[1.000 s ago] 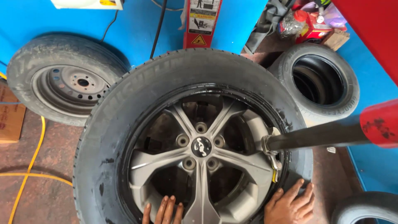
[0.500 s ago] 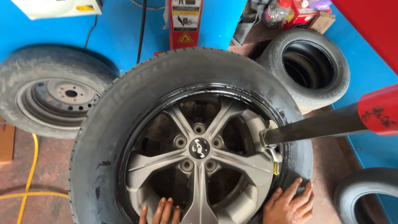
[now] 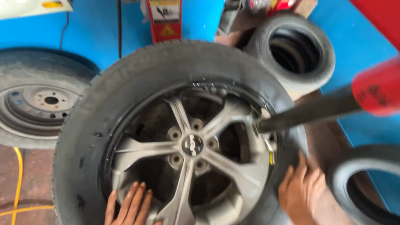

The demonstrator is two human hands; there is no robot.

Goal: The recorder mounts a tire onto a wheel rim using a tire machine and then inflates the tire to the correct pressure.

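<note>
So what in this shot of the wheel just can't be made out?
Head view only, and it is motion-blurred.
- Left hand: wrist cut off by the bottom edge.
- Right hand: palm faces the tyre, so the contact is hidden.
- Bar: its tip is a smear at the rim; the red part runs off the right edge.
- Nearest spare tyre: cut by the corner.

1. The floor is reddish brown and looks worn.
2. A yellow hose lies on the floor at the left edge.
3. An old wheel with a dark steel rim sits on the floor by the blue wall.
4. A bare black tyre rests at the far right.
5. Another black tyre lies at the near right corner.
</note>
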